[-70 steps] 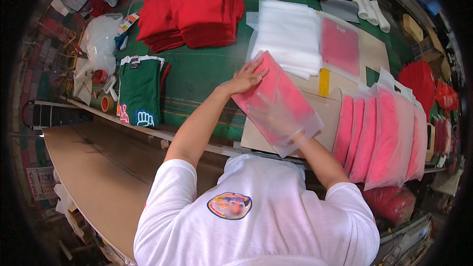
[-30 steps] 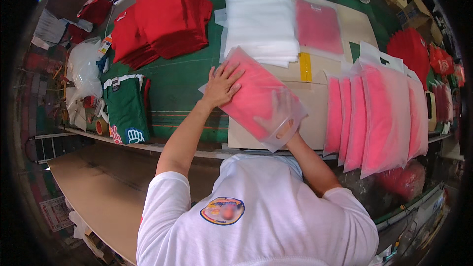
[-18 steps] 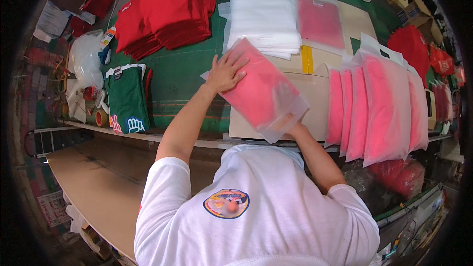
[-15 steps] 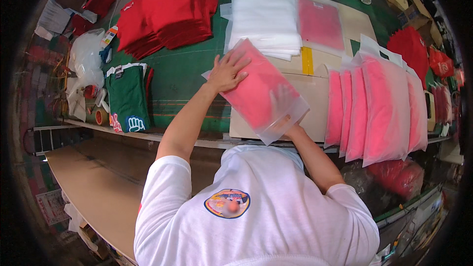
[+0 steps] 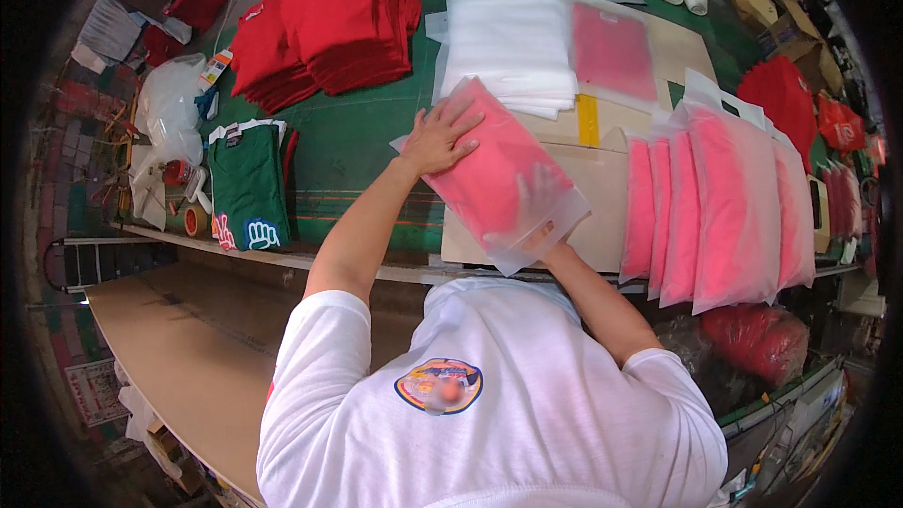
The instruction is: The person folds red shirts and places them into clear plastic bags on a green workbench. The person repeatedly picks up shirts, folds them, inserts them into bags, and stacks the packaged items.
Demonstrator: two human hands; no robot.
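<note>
A frosted plastic bag [image 5: 557, 216] with folded red cloth inside lies slanted in front of me, its pink-looking contents showing through. My left hand [image 5: 442, 137] rests flat on the bag's upper left part, fingers spread. My right hand [image 5: 536, 190] reaches in at the lower right end and shows blurred through the frosted plastic, its fingers apart over the cloth. Beyond the bag sits a pile of white frosted bags [image 5: 508, 42]. To the right, several filled bags [image 5: 734, 202] lean in an overlapping row.
Stacked red garments [image 5: 343, 23] lie at the back left, and folded green garments [image 5: 246, 183] near the left front edge. Another filled bag [image 5: 613, 49] lies flat on cardboard [image 5: 682, 42] at the back. A tape roll [image 5: 195, 220] stands by the table's front edge.
The view has shifted slightly. My right hand has moved a little inside the bag, and its fingers sit differently under the plastic. My left hand stays on the bag.
</note>
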